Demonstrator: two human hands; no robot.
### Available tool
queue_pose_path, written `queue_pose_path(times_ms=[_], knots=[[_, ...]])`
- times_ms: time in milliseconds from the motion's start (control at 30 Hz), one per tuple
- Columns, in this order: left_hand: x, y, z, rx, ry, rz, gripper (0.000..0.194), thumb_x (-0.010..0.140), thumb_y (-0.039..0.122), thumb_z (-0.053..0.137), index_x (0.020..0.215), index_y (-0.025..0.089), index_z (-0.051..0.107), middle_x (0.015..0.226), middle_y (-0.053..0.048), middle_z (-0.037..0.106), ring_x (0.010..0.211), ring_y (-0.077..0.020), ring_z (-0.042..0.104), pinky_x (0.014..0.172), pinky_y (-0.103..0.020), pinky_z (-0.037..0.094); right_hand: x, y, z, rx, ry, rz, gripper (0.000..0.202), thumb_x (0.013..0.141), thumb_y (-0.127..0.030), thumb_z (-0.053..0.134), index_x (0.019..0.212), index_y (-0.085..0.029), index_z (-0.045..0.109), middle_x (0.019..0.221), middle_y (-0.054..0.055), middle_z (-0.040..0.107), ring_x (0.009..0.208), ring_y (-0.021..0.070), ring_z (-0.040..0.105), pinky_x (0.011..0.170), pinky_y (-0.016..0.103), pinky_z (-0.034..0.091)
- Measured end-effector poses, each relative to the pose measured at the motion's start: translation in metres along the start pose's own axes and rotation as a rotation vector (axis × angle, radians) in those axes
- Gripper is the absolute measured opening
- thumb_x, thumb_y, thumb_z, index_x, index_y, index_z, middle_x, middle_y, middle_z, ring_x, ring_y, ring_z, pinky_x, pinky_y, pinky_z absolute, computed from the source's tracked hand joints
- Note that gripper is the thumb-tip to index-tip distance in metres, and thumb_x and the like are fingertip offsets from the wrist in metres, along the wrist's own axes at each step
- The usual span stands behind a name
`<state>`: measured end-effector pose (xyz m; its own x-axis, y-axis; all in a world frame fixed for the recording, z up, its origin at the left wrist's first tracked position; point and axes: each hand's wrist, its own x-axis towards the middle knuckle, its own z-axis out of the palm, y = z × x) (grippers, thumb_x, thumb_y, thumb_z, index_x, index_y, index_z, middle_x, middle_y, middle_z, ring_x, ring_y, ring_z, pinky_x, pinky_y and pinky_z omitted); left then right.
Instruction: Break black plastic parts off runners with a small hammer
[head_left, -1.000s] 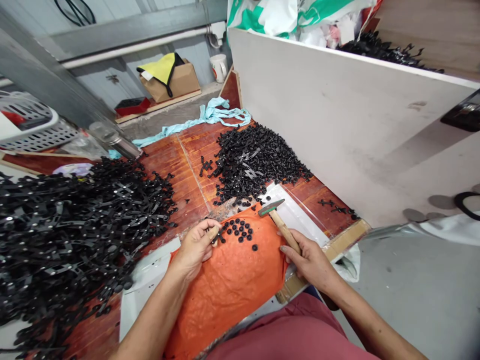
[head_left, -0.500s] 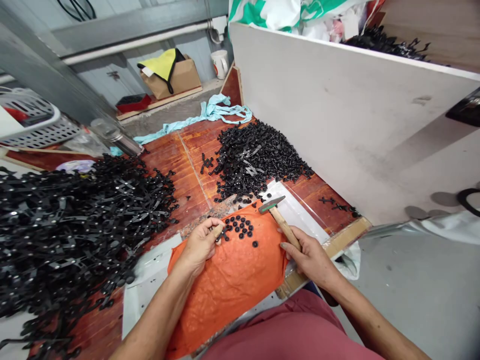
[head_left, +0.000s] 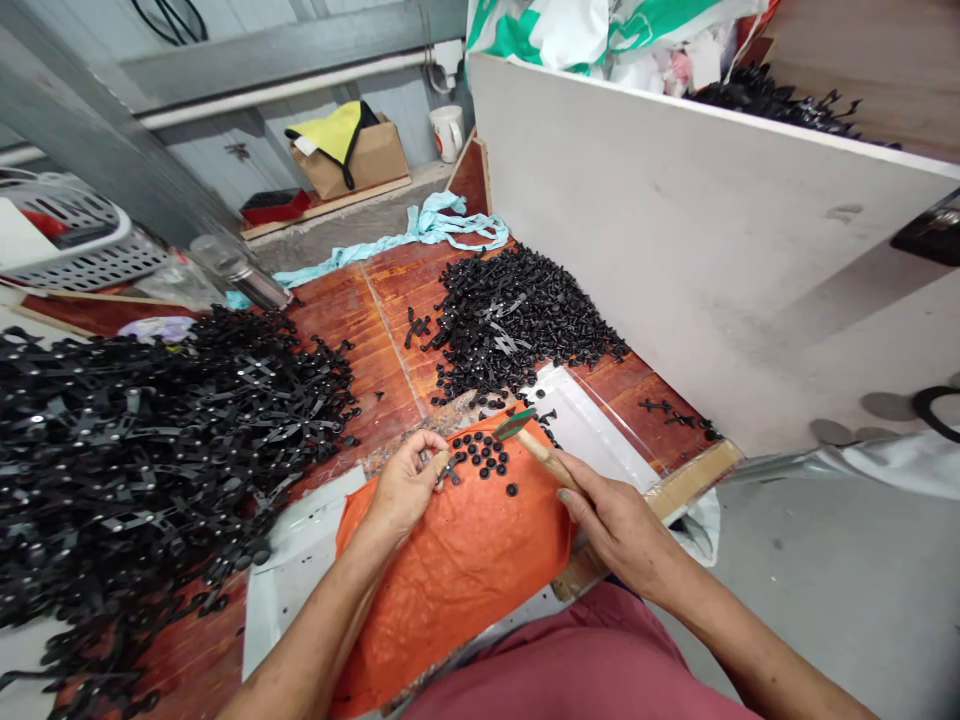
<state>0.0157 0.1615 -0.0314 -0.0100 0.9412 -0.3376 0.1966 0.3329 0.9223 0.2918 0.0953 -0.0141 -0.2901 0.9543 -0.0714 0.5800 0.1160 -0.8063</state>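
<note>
My right hand (head_left: 619,515) is closed round the wooden handle of a hammer (head_left: 546,459). The green-sided hammer head hangs above the far edge of an orange cloth (head_left: 442,580), over several small round black caps (head_left: 491,460) grouped there. Thumb and fingers of my left hand (head_left: 409,485) pinch a small black linked part (head_left: 448,470) at the left side of the caps. The part is largely covered by the fingertips. Beyond the cloth lies a heap of small black pegs (head_left: 540,310), with a few flat linked pieces on top.
A large pile of black linked parts (head_left: 150,450) spreads at the left. A grey-white panel (head_left: 675,230) stands along the right. Farther back are a clear bottle (head_left: 244,275), a light-blue cloth strip (head_left: 420,228), a white mug (head_left: 448,133) and a plastic basket (head_left: 97,245).
The hammer has swung left and lower, bringing its head from the cloth's far right edge over the caps. My left hand stays nearly in place with the black part.
</note>
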Motion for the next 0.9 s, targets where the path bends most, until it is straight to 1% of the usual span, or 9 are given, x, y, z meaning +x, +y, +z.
queue_pose_path(times_ms=[67,167,233,367,500,567,667,767,900], knots=[[0.000,-0.001,-0.001,-0.009,-0.016,-0.009,0.032,0.074,0.047,0.072,0.084,0.021,0.055,0.052,0.010,0.049,0.041,-0.0058,0.037,0.042,-0.016,0.026,0.004,-0.012,-0.001,-0.060,-0.037,-0.053,0.056,0.104,-0.025,0.041,0.159,-0.031,0.033,0.136,0.008,0.068,0.113,0.0262,0.070,0.095,0.039,0.054],[0.001,-0.002,-0.001,-0.034,-0.025,0.013,0.031,0.075,0.046,0.072,0.083,0.021,0.054,0.053,0.010,0.049,0.042,-0.0060,0.040,0.044,-0.016,0.029,0.012,-0.025,0.003,-0.087,-0.051,-0.161,0.062,0.103,-0.020,0.041,0.161,-0.035,0.027,0.130,0.006,0.071,0.109,0.0228,0.072,0.093,0.035,0.055],[0.001,-0.002,-0.001,-0.051,-0.034,0.028,0.031,0.075,0.045,0.072,0.082,0.021,0.054,0.055,0.009,0.051,0.043,-0.0061,0.041,0.045,-0.016,0.030,0.017,-0.029,0.009,-0.125,-0.036,-0.204,0.063,0.103,-0.019,0.041,0.162,-0.035,0.026,0.124,0.006,0.074,0.104,0.0216,0.073,0.090,0.033,0.056],[0.001,-0.002,-0.001,-0.049,-0.054,0.017,0.034,0.076,0.049,0.071,0.083,0.021,0.055,0.053,0.008,0.052,0.043,-0.0069,0.041,0.044,-0.016,0.028,0.021,-0.029,0.016,-0.254,-0.067,-0.181,0.064,0.102,-0.017,0.042,0.161,-0.037,0.028,0.107,0.004,0.077,0.087,0.0202,0.075,0.078,0.030,0.058],[0.001,-0.005,-0.001,-0.043,-0.054,0.021,0.035,0.078,0.052,0.069,0.082,0.021,0.054,0.055,0.008,0.053,0.044,-0.0071,0.040,0.045,-0.017,0.029,0.020,-0.028,0.016,-0.247,-0.011,-0.198,0.063,0.104,-0.020,0.039,0.163,-0.036,0.023,0.112,0.005,0.076,0.090,0.0214,0.074,0.079,0.032,0.058],[0.002,-0.006,-0.001,-0.025,-0.050,0.026,0.035,0.078,0.053,0.069,0.082,0.021,0.055,0.055,0.007,0.054,0.045,-0.0076,0.040,0.045,-0.018,0.029,0.021,-0.029,0.015,-0.261,-0.009,-0.190,0.063,0.104,-0.020,0.039,0.162,-0.036,0.024,0.110,0.005,0.077,0.088,0.0213,0.074,0.077,0.032,0.058],[0.002,-0.007,-0.002,0.008,-0.028,0.039,0.036,0.077,0.054,0.069,0.082,0.020,0.057,0.054,0.007,0.052,0.047,-0.0085,0.042,0.047,-0.019,0.030,0.024,-0.033,0.013,-0.290,-0.081,-0.162,0.061,0.102,-0.019,0.040,0.160,-0.038,0.031,0.103,0.002,0.078,0.082,0.0202,0.074,0.074,0.030,0.058],[0.002,-0.008,-0.002,0.017,-0.013,0.047,0.035,0.078,0.054,0.068,0.081,0.020,0.058,0.053,0.008,0.050,0.047,-0.0088,0.043,0.048,-0.019,0.031,0.025,-0.034,0.013,-0.262,-0.063,-0.149,0.060,0.102,-0.021,0.041,0.159,-0.037,0.033,0.106,0.003,0.077,0.085,0.0207,0.073,0.077,0.030,0.056],[0.002,-0.007,-0.002,0.047,-0.016,0.058,0.032,0.079,0.051,0.066,0.082,0.020,0.058,0.055,0.007,0.053,0.049,-0.0094,0.044,0.048,-0.020,0.031,0.026,-0.033,0.014,-0.242,-0.050,-0.094,0.061,0.098,-0.019,0.046,0.155,-0.039,0.042,0.092,0.002,0.077,0.075,0.0200,0.072,0.071,0.028,0.054]])
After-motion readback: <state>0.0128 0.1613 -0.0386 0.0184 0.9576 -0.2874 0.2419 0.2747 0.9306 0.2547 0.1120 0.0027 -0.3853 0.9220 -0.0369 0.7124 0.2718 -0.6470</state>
